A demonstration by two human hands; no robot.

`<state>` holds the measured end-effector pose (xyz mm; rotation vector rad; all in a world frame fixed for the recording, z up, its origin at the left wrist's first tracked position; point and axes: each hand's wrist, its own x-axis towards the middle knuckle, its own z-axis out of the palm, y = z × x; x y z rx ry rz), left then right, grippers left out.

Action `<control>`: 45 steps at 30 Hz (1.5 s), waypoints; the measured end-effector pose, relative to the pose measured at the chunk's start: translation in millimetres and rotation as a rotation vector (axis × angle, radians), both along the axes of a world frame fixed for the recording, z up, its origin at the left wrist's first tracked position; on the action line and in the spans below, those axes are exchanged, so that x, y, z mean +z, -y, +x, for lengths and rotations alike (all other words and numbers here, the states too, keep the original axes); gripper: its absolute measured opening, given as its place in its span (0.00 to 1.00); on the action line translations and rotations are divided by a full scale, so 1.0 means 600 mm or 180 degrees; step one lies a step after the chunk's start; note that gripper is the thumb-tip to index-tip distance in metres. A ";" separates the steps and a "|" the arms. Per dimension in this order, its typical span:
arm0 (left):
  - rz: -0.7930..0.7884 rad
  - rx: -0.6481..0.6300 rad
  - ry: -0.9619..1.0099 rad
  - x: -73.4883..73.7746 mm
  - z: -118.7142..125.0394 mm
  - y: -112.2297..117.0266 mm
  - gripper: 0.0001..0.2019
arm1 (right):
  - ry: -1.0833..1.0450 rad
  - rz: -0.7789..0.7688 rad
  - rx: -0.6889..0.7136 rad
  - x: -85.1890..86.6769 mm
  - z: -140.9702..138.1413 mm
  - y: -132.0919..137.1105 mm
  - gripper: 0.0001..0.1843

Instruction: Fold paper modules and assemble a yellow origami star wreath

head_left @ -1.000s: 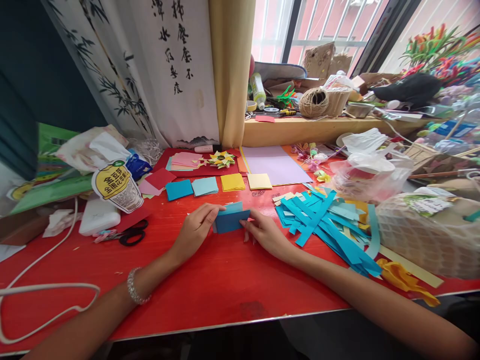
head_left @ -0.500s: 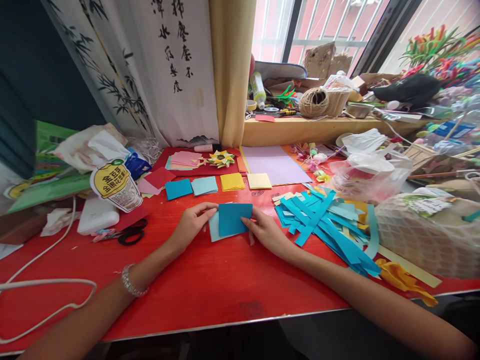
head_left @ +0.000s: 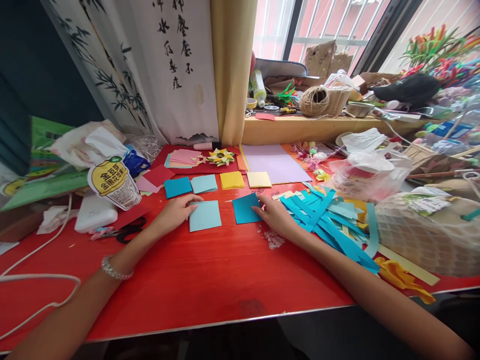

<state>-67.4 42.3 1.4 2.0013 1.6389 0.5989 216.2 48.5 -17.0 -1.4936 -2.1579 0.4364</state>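
While the left hand [head_left: 179, 209] pinches the pale-blue square [head_left: 206, 218] at its far left corner and the right hand [head_left: 275, 215] grips the dark-blue square [head_left: 244, 209] by its right edge, mid-worktop [head_left: 210, 280], light edge pressure appears advisable against creasing.

Red table [head_left: 195, 285] (4 paper stacks [head_left: 204, 183] abreast)
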 end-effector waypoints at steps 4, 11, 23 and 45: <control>0.0498 -0.0102 -0.0580 0.006 -0.001 0.004 0.18 | -0.0246 0.0123 0.0068 -0.003 -0.002 0.002 0.26; 0.0436 -0.1152 -0.1000 0.008 -0.010 0.008 0.33 | 0.0113 0.0547 0.0938 0.020 0.003 0.017 0.44; 0.0431 -0.1240 -0.1253 0.007 -0.004 0.017 0.34 | 0.0347 0.0424 0.1096 -0.008 -0.018 0.026 0.32; 0.1069 -0.1366 -0.1350 -0.011 0.003 0.016 0.27 | -0.0048 0.0948 0.0688 -0.010 -0.024 0.032 0.18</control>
